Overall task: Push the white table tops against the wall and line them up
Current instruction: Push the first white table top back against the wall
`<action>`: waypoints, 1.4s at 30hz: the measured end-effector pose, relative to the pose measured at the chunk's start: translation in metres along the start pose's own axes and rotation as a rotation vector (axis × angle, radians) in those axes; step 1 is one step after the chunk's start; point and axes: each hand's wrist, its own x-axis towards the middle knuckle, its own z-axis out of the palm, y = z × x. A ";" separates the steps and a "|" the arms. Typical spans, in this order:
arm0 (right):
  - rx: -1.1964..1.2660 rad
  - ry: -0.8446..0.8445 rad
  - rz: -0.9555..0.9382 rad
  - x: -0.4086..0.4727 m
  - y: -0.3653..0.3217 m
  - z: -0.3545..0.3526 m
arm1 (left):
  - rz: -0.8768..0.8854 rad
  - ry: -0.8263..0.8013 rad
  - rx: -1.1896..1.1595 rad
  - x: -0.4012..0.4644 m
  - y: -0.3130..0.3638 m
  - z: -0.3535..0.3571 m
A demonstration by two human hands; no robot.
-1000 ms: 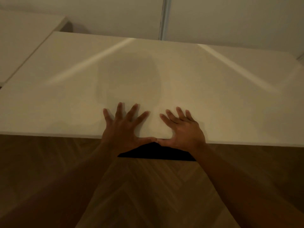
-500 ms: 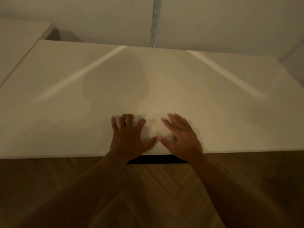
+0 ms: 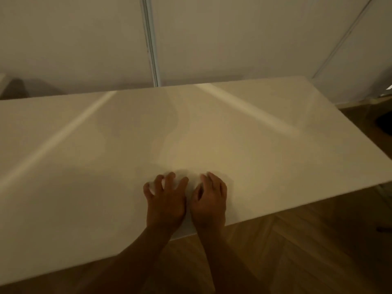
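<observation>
Across the middle of the frame: large white rectangular glossy table top point(image 3: 233, 141), far edge close along the pale beige wall point(image 3: 74, 39), contact there impossible to tell. Near lower centre, resting on its near edge: left hand point(image 3: 166, 203), palm down, fingers spread and slightly bent, gripping nothing. Just beside it, to the right: right hand point(image 3: 210, 201), palm down, fingers lightly bent and close together, likewise gripping nothing. Running up from the far edge at upper centre: thin white vertical wall strip point(image 3: 150, 39). Along the bottom and lower right: brown herringbone wooden floor point(image 3: 297, 251).
</observation>
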 end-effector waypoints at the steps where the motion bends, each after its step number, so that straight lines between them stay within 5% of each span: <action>1: 0.016 -0.016 0.007 0.001 -0.001 -0.002 | 0.004 -0.034 0.028 0.004 0.006 -0.003; 7: 0.215 -0.075 0.226 0.021 -0.009 -0.019 | -0.089 -0.281 0.058 0.031 0.040 -0.028; 13: 0.124 -0.449 0.045 0.078 -0.002 -0.050 | -0.163 -0.186 -0.044 0.066 0.041 -0.054; 26: 0.059 -0.434 -0.246 0.258 -0.088 -0.014 | -0.246 -0.004 -0.060 0.219 -0.019 -0.093; 42: -0.067 -0.526 -0.281 0.387 -0.114 0.111 | -0.271 -0.138 -0.057 0.379 -0.135 -0.049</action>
